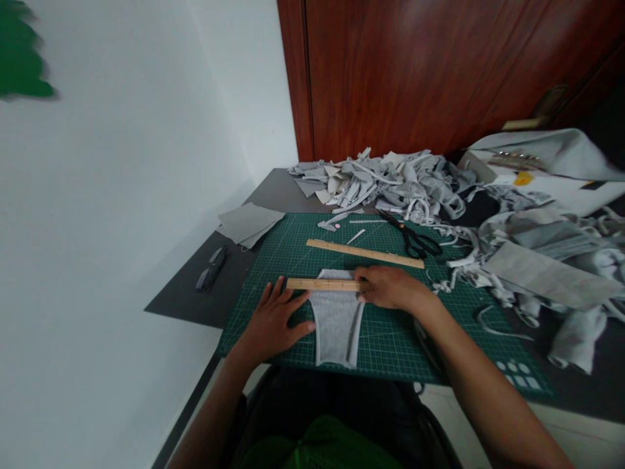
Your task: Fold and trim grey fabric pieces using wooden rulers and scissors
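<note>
A grey piece of fabric (336,326), narrower toward me, lies flat on the green cutting mat (278,254). Across its upper part rests a short wooden ruler (322,284). My left hand (276,322) lies with fingers spread, touching the ruler's left end and the fabric's left edge. At the ruler's right end, my right hand (390,287) has its fingers closed on the ruler, over the fabric's upper right corner. A longer wooden ruler (364,253) lies farther back on the mat.
Black scissors (415,241) lie behind the long ruler. Folded glasses (211,268) and stacked grey fabric (249,223) are on the left. A heap of fabric scraps (381,179) lines the back, with more fabric pieces (556,273) and a white box (547,179) at right.
</note>
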Action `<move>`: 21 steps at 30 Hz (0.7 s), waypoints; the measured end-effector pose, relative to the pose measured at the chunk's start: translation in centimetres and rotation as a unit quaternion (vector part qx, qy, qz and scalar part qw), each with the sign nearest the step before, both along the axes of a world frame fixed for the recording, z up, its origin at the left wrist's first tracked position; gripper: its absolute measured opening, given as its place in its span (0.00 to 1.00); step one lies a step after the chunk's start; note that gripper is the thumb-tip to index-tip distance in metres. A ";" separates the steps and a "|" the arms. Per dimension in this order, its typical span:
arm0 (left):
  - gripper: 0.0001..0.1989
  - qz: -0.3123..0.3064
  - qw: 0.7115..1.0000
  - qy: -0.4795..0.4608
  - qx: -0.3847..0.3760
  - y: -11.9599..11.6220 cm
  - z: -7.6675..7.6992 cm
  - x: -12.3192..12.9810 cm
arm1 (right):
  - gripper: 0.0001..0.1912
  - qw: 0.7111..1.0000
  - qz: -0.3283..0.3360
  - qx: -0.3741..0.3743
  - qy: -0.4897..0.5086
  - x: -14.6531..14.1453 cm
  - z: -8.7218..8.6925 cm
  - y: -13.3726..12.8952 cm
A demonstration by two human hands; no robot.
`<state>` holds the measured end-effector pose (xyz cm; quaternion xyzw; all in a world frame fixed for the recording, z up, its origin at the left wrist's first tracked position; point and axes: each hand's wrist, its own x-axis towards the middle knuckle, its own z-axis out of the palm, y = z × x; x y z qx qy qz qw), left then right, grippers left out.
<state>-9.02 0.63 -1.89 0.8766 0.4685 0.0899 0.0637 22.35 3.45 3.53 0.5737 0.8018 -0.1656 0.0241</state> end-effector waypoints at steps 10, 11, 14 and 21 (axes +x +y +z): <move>0.19 0.224 0.954 -0.089 0.179 0.3 0.5 6.1 | 0.14 0.999 0.033 0.001 -0.006 -0.1 -0.4 0.0; 0.18 0.211 0.951 -0.091 0.205 0.1 0.4 6.2 | 0.14 0.999 0.037 0.006 -0.009 -0.2 -0.4 -0.1; 0.23 0.085 0.965 -0.114 0.222 -0.4 0.5 6.4 | 0.14 0.998 0.047 0.031 -0.018 -0.3 -0.3 -0.3; 0.32 -0.206 0.975 -0.073 0.043 0.3 0.8 7.9 | 0.13 0.998 0.051 0.044 0.007 -0.7 0.1 -0.1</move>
